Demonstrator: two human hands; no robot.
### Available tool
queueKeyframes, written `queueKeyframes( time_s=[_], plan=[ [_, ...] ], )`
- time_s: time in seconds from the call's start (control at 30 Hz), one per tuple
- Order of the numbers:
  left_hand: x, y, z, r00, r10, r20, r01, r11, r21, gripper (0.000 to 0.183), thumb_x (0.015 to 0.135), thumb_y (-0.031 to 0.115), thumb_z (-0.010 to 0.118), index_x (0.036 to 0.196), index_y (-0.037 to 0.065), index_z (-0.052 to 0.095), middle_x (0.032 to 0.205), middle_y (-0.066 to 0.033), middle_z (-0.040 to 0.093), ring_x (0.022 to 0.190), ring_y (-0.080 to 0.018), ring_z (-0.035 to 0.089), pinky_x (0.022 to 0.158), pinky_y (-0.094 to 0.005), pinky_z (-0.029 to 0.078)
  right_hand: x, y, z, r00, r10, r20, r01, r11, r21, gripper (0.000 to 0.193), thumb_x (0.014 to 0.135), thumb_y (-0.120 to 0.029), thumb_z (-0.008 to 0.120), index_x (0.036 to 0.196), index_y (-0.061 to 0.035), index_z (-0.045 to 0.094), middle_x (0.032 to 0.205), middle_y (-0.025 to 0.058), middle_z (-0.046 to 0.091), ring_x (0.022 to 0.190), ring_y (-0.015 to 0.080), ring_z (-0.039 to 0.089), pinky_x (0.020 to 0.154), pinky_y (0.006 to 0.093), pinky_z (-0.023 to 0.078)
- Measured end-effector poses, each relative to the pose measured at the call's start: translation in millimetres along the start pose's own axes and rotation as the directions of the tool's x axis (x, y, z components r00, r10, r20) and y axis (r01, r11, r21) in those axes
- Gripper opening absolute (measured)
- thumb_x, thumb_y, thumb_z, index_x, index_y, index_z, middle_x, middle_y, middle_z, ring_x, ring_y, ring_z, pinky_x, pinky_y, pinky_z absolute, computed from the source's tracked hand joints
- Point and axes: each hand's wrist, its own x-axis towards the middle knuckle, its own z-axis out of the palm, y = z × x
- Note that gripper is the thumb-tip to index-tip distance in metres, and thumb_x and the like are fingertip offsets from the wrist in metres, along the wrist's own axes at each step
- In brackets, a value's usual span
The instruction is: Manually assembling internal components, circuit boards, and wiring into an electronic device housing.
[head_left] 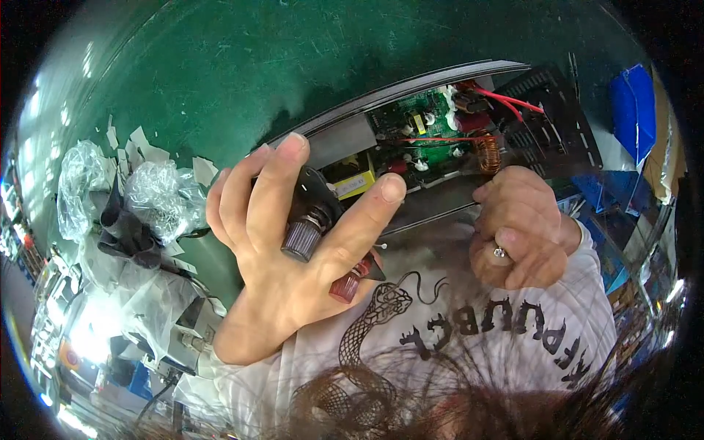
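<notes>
An uncovered power inverter (433,132) lies slantwise before me in a long dark metal case. It shows a green circuit board, a copper-wound coil (487,152), a yellow-taped transformer (355,184) and red wires (509,98). My left hand (282,246) spans its left end, thumb and fingers spread to either side of the case. Between them stick out a black ribbed terminal knob (303,237) and, under the thumb, a red one (345,286). My right hand (521,227) is curled closed beside the near right edge. A small shiny piece (499,252) shows at its fingers; whether it is held or worn I cannot tell.
Beneath the inverter is a green work surface (242,66). Clear plastic bags (165,194), paper scraps (138,143) and a dark crumpled piece (126,231) lie to the left. At the right stand a blue box (633,110) and brown cardboard (666,136).
</notes>
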Motion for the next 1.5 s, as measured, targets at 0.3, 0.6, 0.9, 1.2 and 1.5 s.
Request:
queueKeyframes(
  time_s=[0.3, 0.6, 0.9, 1.2, 1.5],
  plan=[
    [2, 0, 1, 1.0, -0.003, -0.003, 0.003, 1.0, 0.002, 0.075, 0.057, 0.023, 0.075, 0.131, 0.019, 0.064, 0.144, -0.0322, 0.04, 0.124, -0.0467, 0.045, 0.102, -0.055, 0.039, -2, -3, 2, 1.0, 0.012, -0.022, -0.012, 1.0, 0.021, 0.028, 0.064, -0.002, 0.065, 0.088, 0.001, 0.052, 0.07, 0.008, 0.055, 0.054, 0.0221, 0.051, 0.048, 0.0356, 0.049],
    [0, 3, 4, 0.999, -0.022, -0.029, 0.022, 1.0, -0.016, 0.076, 0.059, 0.025, 0.074, 0.134, 0.019, 0.063, 0.145, -0.033, 0.039, 0.126, -0.0473, 0.044, 0.103, -0.0551, 0.039, -5, -1, 11, 0.989, -0.023, -0.147, 0.026, 0.999, 0.018, 0.027, 0.063, -0.001, 0.066, 0.087, 0.0014, 0.052, 0.072, 0.0086, 0.056, 0.054, 0.022, 0.051, 0.047, 0.0358, 0.049],
    [1, 2, 0, 1.0, -0.015, -0.02, 0.015, 1.0, 0.0, 0.077, 0.058, 0.024, 0.074, 0.134, 0.015, 0.062, 0.145, -0.0334, 0.039, 0.125, -0.0477, 0.045, 0.102, -0.0532, 0.041, -4, -1, 5, 0.997, -0.021, -0.069, 0.02, 1.0, -0.006, 0.03, 0.064, 0.001, 0.067, 0.09, 0.0018, 0.054, 0.073, 0.0095, 0.057, 0.055, 0.0223, 0.052, 0.048, 0.0356, 0.05],
    [-1, -6, 7, 0.991, -0.01, -0.13, 0.003, 0.998, -0.058, 0.08, 0.062, 0.023, 0.075, 0.139, 0.014, 0.057, 0.147, -0.034, 0.037, 0.129, -0.0507, 0.044, 0.106, -0.0549, 0.039, -7, -4, -10, 0.994, 0.102, 0.048, -0.108, 0.984, 0.141, 0.037, 0.068, 0.002, 0.067, 0.102, 0.0016, 0.055, 0.074, 0.0086, 0.058, 0.053, 0.0259, 0.055, 0.049, 0.0393, 0.048],
    [-19, -26, 6, 0.905, 0.088, -0.415, -0.148, 0.982, -0.115, 0.112, 0.082, 0.059, 0.07, 0.159, 0.009, 0.006, 0.144, -0.0403, 0.035, 0.13, -0.0515, 0.045, 0.11, -0.0588, 0.037, -20, -14, -49, 0.999, 0.001, 0.051, -0.022, 0.914, 0.404, 0.012, 0.071, -0.012, 0.067, 0.082, -0.0099, 0.06, 0.078, 0.006, 0.062, 0.059, 0.023, 0.055, 0.052, 0.0374, 0.048]
  ],
)
